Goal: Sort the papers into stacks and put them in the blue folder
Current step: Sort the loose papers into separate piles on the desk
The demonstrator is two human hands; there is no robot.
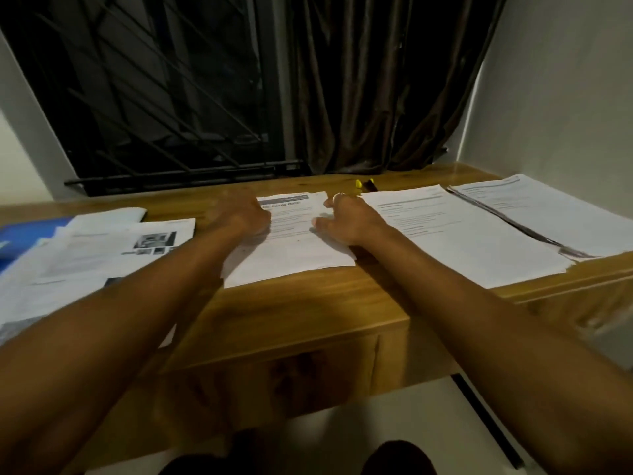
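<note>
A small stack of printed papers (294, 245) lies in the middle of the wooden table (308, 303). My left hand (243, 216) rests on its left edge with the fingers curled down onto the sheet. My right hand (346, 217) lies on the right edge, a ring on one finger. Right of it sit a second paper stack (462, 231) and a third stack (548, 214) at the table's right end. At the left, loose unsorted papers (102, 248) overlap the blue folder (27, 234), most of which is hidden beneath them.
A yellow and a dark marker (363, 184) lie at the back of the table behind my right hand. A barred window and a dark curtain stand behind the table. A white wall closes the right side. The table's front edge is near my forearms.
</note>
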